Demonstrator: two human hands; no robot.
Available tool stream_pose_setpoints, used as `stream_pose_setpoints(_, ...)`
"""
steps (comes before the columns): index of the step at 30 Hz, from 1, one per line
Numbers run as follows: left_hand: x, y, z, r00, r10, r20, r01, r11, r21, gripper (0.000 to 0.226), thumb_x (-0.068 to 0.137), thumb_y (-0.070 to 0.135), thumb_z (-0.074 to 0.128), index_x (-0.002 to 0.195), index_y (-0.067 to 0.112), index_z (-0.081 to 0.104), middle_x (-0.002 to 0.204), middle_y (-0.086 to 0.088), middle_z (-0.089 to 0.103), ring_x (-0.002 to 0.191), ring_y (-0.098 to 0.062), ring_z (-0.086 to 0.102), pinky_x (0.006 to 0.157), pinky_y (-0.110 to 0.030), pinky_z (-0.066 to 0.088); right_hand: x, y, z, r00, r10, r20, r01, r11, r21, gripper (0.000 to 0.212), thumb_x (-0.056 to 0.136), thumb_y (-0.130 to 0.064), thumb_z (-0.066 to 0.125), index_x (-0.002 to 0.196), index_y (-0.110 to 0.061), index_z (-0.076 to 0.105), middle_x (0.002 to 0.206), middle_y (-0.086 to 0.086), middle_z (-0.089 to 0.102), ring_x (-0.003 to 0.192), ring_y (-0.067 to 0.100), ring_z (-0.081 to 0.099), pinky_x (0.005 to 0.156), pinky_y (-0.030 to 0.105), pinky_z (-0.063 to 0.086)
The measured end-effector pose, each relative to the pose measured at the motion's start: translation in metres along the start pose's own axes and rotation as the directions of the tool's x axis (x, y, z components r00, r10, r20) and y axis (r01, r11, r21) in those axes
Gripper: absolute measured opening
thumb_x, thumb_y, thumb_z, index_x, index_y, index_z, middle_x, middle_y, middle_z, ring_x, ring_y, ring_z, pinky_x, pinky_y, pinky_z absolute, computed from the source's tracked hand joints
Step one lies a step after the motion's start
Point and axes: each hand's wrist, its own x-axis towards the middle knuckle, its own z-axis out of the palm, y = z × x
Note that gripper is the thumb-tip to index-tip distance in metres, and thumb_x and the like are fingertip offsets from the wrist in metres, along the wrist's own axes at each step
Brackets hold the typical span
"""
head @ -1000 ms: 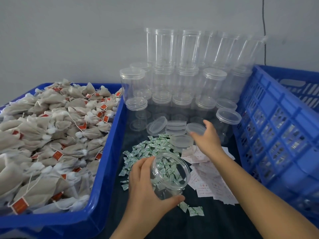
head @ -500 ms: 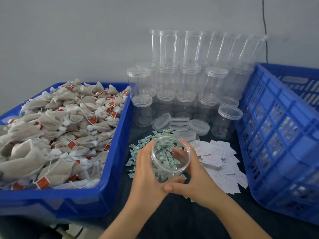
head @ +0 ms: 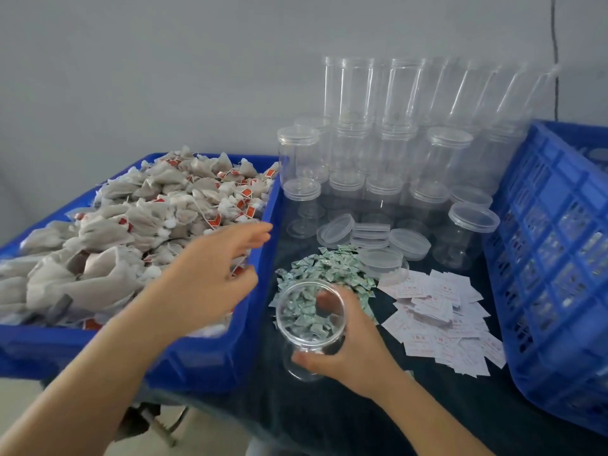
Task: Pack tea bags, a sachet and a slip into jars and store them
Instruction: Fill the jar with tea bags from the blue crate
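Now the right hand alone grips the empty jar. Released from it, the left hand reaches, fingers spread, over the tea bags; filling begins.

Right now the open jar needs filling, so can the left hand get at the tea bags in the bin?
Probably yes. The left hand hovers open over the blue bin, right above the heaped tea bags, with nothing between them. The right hand grips the open jar beside the bin.

Both forearms bare, no sleeves visible; left hand, right hand ungloved, no rings.
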Motion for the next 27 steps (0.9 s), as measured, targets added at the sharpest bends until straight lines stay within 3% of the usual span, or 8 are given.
stream_pose_setpoints(2,0.012,-0.012,-0.016,0.992,-0.025,-0.122,0.036,0.995,0.091,0.051,0.086,0.007,0.058,0.132,0.027,0.053,0.119,0.023,0.052,0.106,0.014,0.049,0.085,0.0,0.033,0.001,0.001,0.007,1.0,0.004,0.019,-0.004,1.0,0.002,0.091,0.049,-0.055,0.085,0.127,-0.048,0.039,0.121,-0.034,0.052,0.117,-0.012,0.05,0.093,0.006,0.041)
stream_pose_setpoints(7,0.037,-0.074,-0.045,0.913,-0.135,-0.385,0.244,0.938,0.248,0.04,0.087,0.009,0.057,0.126,0.017,0.058,0.134,-0.004,0.054,0.122,-0.021,0.049,0.097,-0.031,0.036,0.005,0.002,0.018,1.0,0.017,0.025,-0.018,1.0,0.018,0.09,0.048,-0.052,0.086,0.123,-0.055,0.037,0.12,-0.043,0.047,0.115,-0.018,0.047,0.084,-0.002,0.04)
stream_pose_setpoints(9,0.046,-0.1,-0.048,0.894,-0.236,-0.382,0.366,0.876,0.315,0.046,0.088,0.016,0.058,0.134,0.017,0.051,0.142,-0.01,0.045,0.129,-0.031,0.04,0.103,-0.044,0.035,0.007,0.003,0.021,0.999,0.025,0.027,-0.025,1.0,0.007,0.093,0.047,-0.054,0.085,0.126,-0.056,0.035,0.121,-0.038,0.049,0.117,-0.015,0.048,0.091,0.004,0.042)
stream_pose_setpoints(11,0.051,-0.119,-0.044,0.891,-0.36,-0.277,0.451,0.768,0.455,0.059,0.09,0.033,0.059,0.143,0.019,0.038,0.151,-0.012,0.032,0.136,-0.035,0.031,0.107,-0.05,0.031,0.009,0.005,0.024,0.999,0.031,0.028,-0.032,0.999,0.009,0.094,0.048,-0.055,0.085,0.127,-0.053,0.035,0.123,-0.032,0.052,0.118,-0.012,0.049,0.097,0.011,0.042)
stream_pose_setpoints(14,0.051,-0.136,-0.029,0.88,-0.448,-0.155,0.451,0.691,0.565,0.058,0.091,0.042,0.056,0.141,0.021,0.038,0.149,-0.009,0.032,0.134,-0.034,0.035,0.103,-0.048,0.04,0.009,0.006,0.028,0.999,0.03,0.016,-0.03,1.0,0.009,0.092,0.048,-0.057,0.084,0.123,-0.063,0.032,0.124,-0.036,0.049,0.119,-0.013,0.047,0.094,0.008,0.039)
stream_pose_setpoints(18,0.051,-0.142,-0.016,0.91,-0.34,-0.238,0.411,0.653,0.636,0.047,0.094,0.032,0.056,0.136,0.015,0.046,0.137,-0.01,0.045,0.126,-0.033,0.042,0.098,-0.044,0.042,0.011,0.004,0.029,0.999,0.035,0.03,-0.035,0.999,-0.011,0.088,0.048,-0.059,0.083,0.117,-0.071,0.029,0.122,-0.044,0.043,0.117,-0.019,0.044,0.085,0.003,0.04)
stream_pose_setpoints(22,0.06,-0.141,-0.02,0.85,-0.433,-0.3,0.523,0.621,0.583,0.059,0.092,0.03,0.061,0.141,0.011,0.034,0.139,-0.018,0.04,0.124,-0.038,0.041,0.097,-0.044,0.042,0.012,0.005,0.029,0.999,0.036,0.034,-0.036,0.999,0.005,0.088,0.049,-0.057,0.083,0.119,-0.07,0.031,0.122,-0.041,0.046,0.119,-0.016,0.045,0.089,0.008,0.04)
stream_pose_setpoints(27,0.067,-0.144,-0.02,0.844,-0.422,-0.331,0.53,0.571,0.627,0.03,0.093,0.017,0.057,0.121,0.01,0.054,0.123,-0.015,0.05,0.113,-0.035,0.047,0.092,-0.041,0.043,0.01,0.004,0.028,0.998,0.049,0.041,-0.05,0.999,0.021,0.09,0.049,-0.057,0.084,0.118,-0.072,0.029,0.122,-0.042,0.045,0.12,-0.018,0.044,0.087,0.007,0.042)
